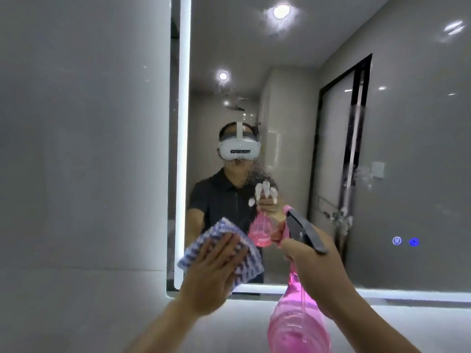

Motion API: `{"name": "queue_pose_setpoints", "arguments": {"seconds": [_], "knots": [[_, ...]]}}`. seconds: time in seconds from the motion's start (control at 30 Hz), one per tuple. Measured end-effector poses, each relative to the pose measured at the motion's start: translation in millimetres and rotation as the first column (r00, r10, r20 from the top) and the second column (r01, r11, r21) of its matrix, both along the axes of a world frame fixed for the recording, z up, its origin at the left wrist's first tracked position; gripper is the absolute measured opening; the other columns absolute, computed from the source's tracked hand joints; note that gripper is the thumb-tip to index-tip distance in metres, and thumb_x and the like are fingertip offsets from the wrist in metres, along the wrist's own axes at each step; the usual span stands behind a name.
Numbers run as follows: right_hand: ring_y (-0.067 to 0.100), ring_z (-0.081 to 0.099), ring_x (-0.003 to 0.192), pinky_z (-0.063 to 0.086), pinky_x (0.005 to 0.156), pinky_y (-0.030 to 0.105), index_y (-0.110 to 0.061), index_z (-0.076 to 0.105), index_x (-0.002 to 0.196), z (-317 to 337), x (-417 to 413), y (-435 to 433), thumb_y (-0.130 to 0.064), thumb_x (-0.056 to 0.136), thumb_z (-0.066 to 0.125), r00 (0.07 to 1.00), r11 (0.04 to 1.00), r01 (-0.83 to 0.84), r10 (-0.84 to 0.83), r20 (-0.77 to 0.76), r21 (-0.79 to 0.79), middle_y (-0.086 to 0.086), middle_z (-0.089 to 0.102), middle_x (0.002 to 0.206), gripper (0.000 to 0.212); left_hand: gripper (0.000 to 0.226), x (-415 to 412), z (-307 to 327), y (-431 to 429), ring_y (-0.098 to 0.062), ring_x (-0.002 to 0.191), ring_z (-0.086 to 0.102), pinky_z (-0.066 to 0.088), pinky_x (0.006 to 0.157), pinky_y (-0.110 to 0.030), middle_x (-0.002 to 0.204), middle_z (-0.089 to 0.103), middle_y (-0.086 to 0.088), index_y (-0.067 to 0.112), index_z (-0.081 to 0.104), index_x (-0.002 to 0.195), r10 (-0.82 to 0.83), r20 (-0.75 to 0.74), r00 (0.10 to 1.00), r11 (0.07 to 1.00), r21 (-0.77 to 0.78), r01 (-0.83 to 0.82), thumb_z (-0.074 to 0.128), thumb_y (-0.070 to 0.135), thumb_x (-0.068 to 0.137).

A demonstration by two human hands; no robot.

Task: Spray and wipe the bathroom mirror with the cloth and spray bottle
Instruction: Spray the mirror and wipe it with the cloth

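The bathroom mirror with a lit white edge fills the wall ahead. My left hand lies flat on a blue-and-white patterned cloth and presses it to the glass near the mirror's lower left corner. My right hand grips the neck of a pink spray bottle with a dark grey trigger head pointed at the glass. White foam blobs and fine droplets cling to the mirror just above the nozzle. More wet streaks run down the glass further right.
Grey tiled wall lies left of the mirror. Two small blue touch buttons glow at the mirror's lower right. The reflection shows a person in a headset, a dark-framed glass door and ceiling lights.
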State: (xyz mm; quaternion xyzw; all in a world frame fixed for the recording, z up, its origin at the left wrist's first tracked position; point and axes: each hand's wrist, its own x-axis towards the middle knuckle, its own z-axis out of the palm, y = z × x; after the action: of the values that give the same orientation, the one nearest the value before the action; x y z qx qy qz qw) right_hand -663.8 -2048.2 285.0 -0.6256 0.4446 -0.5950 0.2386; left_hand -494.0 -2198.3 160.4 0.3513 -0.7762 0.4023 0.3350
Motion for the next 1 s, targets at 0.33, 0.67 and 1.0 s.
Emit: {"name": "queue_pose_setpoints", "arguments": {"seconds": [0.33, 0.67, 1.0], "knots": [[0.0, 0.031, 0.032, 0.027, 0.033, 0.009, -0.02, 0.043, 0.047, 8, 5, 0, 0.006, 0.074, 0.048, 0.997, 0.997, -0.059, 0.061, 0.045, -0.048, -0.012, 0.039, 0.033, 0.038, 0.054, -7, 79, -2, -0.031, 0.144, 0.006, -0.003, 0.118, -0.045, 0.155, 0.012, -0.012, 0.015, 0.022, 0.146, 0.058, -0.156, 0.986, 0.998, -0.002, -0.059, 0.019, 0.04, 0.099], [-0.002, 0.037, 0.035, 0.031, 0.037, 0.006, -0.014, 0.049, 0.064, 6, 0, 11, 0.0, 0.077, 0.05, 0.997, 0.997, -0.078, 0.078, 0.015, 0.008, -0.012, 0.042, 0.043, 0.019, 0.053, 20, 85, 2, -0.027, 0.144, 0.011, 0.003, 0.116, -0.048, 0.15, 0.028, -0.015, 0.018, 0.025, 0.144, 0.011, 0.016, 1.0, 1.0, -0.001, -0.011, 0.014, 0.042, 0.098], [0.001, 0.032, 0.036, 0.029, 0.037, 0.007, -0.013, 0.044, 0.057, 16, -9, 16, 0.004, 0.075, 0.049, 1.0, 0.999, -0.005, 0.005, 0.004, -0.042, -0.012, 0.039, 0.044, 0.025, 0.058, 9, 64, 2, -0.037, 0.142, 0.011, 0.009, 0.114, -0.056, 0.153, 0.021, -0.022, 0.01, 0.012, 0.147, 0.051, 0.066, 0.997, 0.999, -0.003, -0.051, 0.007, 0.039, 0.098]]}}
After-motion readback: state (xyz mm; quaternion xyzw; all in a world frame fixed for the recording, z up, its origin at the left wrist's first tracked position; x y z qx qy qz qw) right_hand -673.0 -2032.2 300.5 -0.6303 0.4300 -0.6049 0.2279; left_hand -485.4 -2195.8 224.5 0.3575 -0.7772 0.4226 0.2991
